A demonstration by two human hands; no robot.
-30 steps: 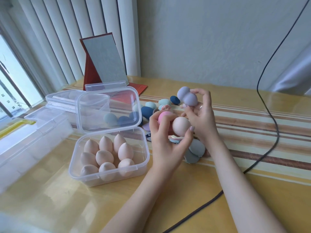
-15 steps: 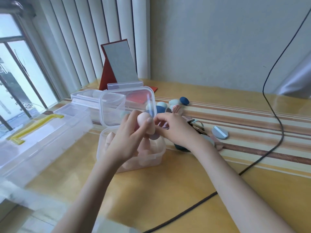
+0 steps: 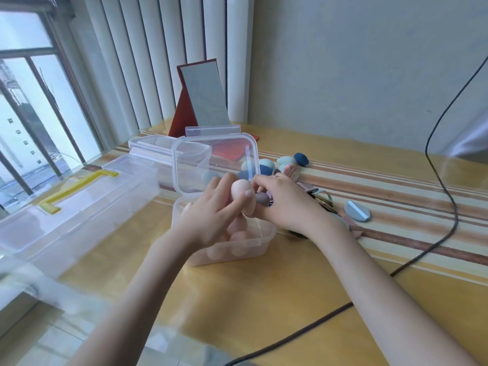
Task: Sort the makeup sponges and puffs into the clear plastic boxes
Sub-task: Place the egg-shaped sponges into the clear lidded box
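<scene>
Your left hand (image 3: 211, 207) grips a peach egg-shaped makeup sponge (image 3: 241, 192) between thumb and curled fingers, directly above the small clear plastic box (image 3: 253, 248), whose hinged lid (image 3: 215, 165) stands open behind your fingers. Your right hand (image 3: 285, 204) meets it over the box's right rim, fingertips pinching the same sponge's upper end while a mauve sponge (image 3: 262, 198) shows under its curled fingers; how that one is held cannot be told. Inside the box, more peach sponges (image 3: 237, 237) lie partly hidden beneath your left hand. Behind the box, seen partly through the lid, sit dark blue and pale teal sponges (image 3: 286, 162). To the right of the box, a grey-blue wedge puff (image 3: 357, 211) lies on the striped runner (image 3: 396, 196) of the yellow table (image 3: 264, 299). Left of the box stands a long clear plastic case with a yellow handle (image 3: 79, 188), and another clear box (image 3: 150, 146) lies behind it. A red-backed folding mirror (image 3: 204, 96) stands beyond the box near the vertical blinds (image 3: 132, 62), and a black cable (image 3: 435, 159) loops across the table to the box's right.
</scene>
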